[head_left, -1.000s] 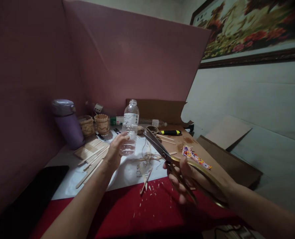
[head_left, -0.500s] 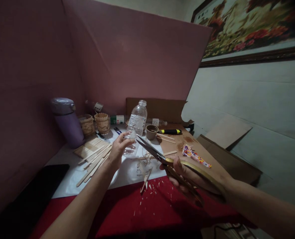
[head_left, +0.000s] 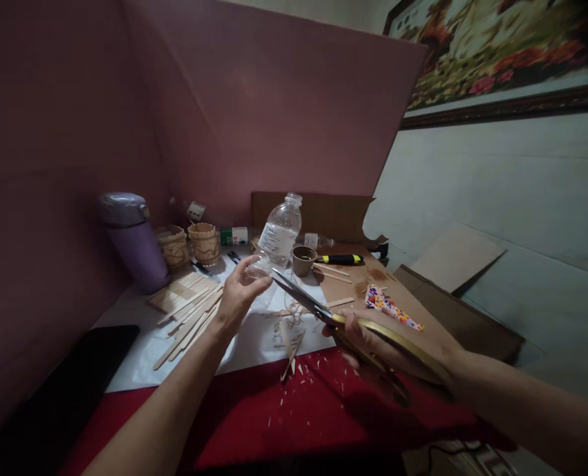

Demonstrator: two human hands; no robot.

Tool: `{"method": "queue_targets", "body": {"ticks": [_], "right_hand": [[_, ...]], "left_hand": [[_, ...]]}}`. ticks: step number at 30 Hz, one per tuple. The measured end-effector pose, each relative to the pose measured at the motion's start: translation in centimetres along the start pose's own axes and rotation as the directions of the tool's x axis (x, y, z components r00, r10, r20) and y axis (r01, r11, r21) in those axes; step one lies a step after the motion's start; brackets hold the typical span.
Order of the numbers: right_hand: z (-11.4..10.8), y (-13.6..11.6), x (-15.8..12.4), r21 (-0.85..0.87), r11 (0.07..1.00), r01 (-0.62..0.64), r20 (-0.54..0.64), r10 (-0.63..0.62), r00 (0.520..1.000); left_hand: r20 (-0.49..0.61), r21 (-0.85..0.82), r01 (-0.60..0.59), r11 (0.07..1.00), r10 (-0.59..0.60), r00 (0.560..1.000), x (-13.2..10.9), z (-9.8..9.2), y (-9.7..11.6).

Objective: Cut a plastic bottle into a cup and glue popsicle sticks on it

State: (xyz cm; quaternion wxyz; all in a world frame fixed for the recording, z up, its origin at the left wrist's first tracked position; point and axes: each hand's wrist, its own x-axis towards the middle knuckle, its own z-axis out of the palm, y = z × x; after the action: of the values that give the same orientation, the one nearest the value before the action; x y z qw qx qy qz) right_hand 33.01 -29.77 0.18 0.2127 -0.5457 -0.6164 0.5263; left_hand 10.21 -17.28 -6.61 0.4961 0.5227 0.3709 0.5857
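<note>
My left hand [head_left: 242, 291] grips a clear plastic bottle [head_left: 280, 231] low on its body, thumb and fingers round it. The bottle is uncapped, has a printed label and leans to the right. In my right hand [head_left: 373, 337] is a pair of scissors [head_left: 308, 301] with gold handles and dark blades. The blades point up and left, nearly together, and their tips lie by the bottle's lower part near my left thumb. Whether the tips touch the plastic, I cannot tell.
Wooden craft sticks [head_left: 189, 324] lie on white paper at the left, near a purple tumbler [head_left: 138, 244] and two wooden cups [head_left: 203, 243]. A brown cup [head_left: 304, 261], a yellow-black utility knife [head_left: 341, 259] and a patterned glue gun [head_left: 393, 307] are right of the bottle. Wood scraps [head_left: 301, 380] litter the red cloth.
The bottle has tipped further right in my left hand, its neck shifting right and slightly up. The scissors stay close to it, with little movement.
</note>
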Motion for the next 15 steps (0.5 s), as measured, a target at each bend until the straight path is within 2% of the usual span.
{"method": "queue_targets", "body": {"ticks": [4, 7, 13, 15], "right_hand": [[-0.3, -0.3, 0.0, -0.014, 1.000, -0.001, 0.055, 0.002, 0.998], [-0.6, -0.4, -0.2, -0.023, 1.000, -0.002, 0.045, 0.003, 0.999], [-1.2, -0.8, -0.3, -0.045, 0.999, -0.019, 0.061, 0.021, 0.998], [-1.3, -0.9, -0.1, -0.076, 0.997, 0.002, 0.028, 0.000, 1.000]], "left_hand": [[0.033, -0.001, -0.061, 0.998, 0.061, 0.998, 0.1, -0.1, -0.2], [0.069, 0.027, -0.086, 0.996, 0.083, 0.994, 0.2, 0.0, -0.2], [0.080, 0.181, -0.188, 0.965, 0.176, 0.981, 0.2, 0.2, -0.8], [0.068, 0.237, -0.206, 0.949, 0.195, 0.978, 0.2, 0.2, -1.1]]}}
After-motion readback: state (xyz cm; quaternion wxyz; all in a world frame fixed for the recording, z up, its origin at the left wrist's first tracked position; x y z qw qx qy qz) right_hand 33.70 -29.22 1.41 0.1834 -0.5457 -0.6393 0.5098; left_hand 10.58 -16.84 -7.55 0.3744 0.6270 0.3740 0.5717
